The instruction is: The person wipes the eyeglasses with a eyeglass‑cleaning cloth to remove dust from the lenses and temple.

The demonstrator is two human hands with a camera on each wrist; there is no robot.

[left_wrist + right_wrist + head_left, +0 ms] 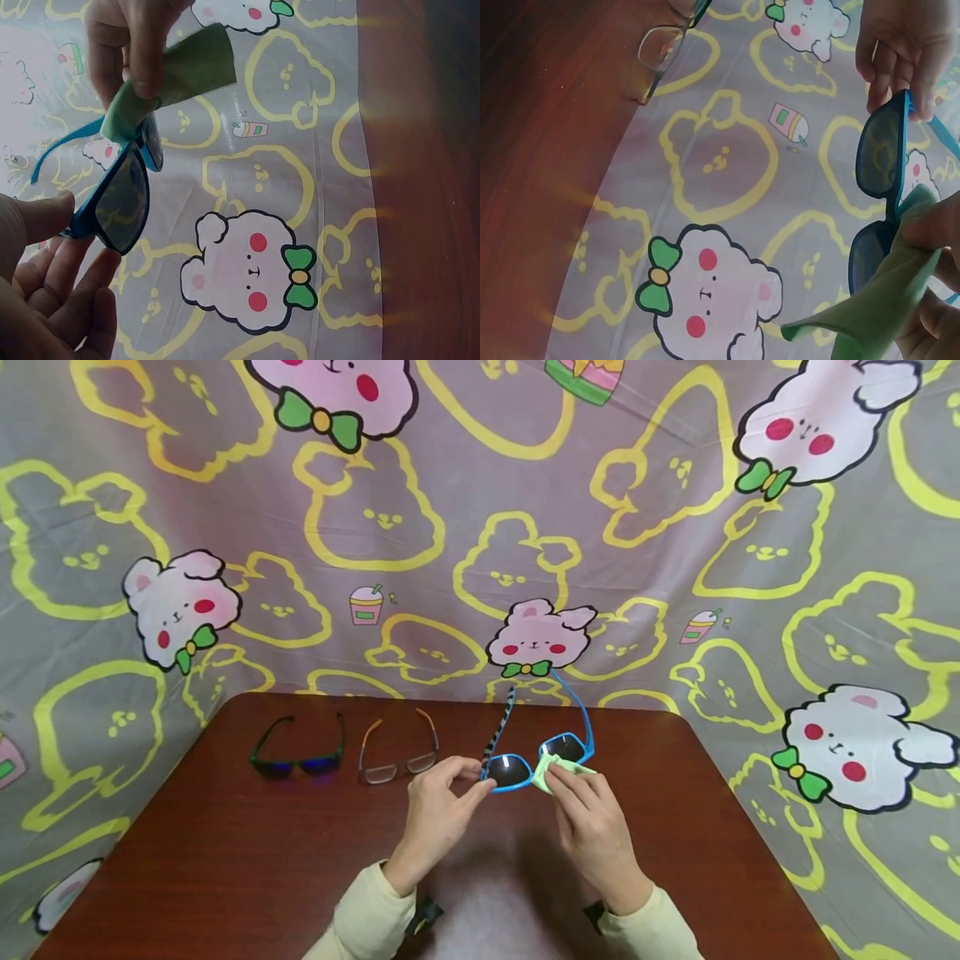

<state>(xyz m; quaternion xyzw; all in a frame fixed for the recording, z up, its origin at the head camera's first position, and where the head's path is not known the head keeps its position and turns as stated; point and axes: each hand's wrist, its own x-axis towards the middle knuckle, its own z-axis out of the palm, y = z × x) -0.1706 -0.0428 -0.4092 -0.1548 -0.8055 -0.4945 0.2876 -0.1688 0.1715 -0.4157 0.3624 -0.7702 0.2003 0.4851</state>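
Blue-framed sunglasses (511, 772) with dark lenses are held up above the table, their temples spread away from me. My left hand (441, 806) pinches the frame's left corner between thumb and fingers, beside the striped temple. At the bridge and the inner edge of the other lens, my right hand (596, 818) pinches a light green cloth (551, 774) against the frame. In the left wrist view the cloth (199, 67) is folded over the frame's top, and one end sticks out. The right wrist view shows the cloth (877, 300) partly covering the nearer lens.
On the brown table (247, 860), dark sunglasses (296, 766) with bluish lenses lie at the left. Clear eyeglasses (397, 768) with brownish temples lie between them and my left hand. A cartoon-printed cloth (420, 527) hangs behind and beside the table.
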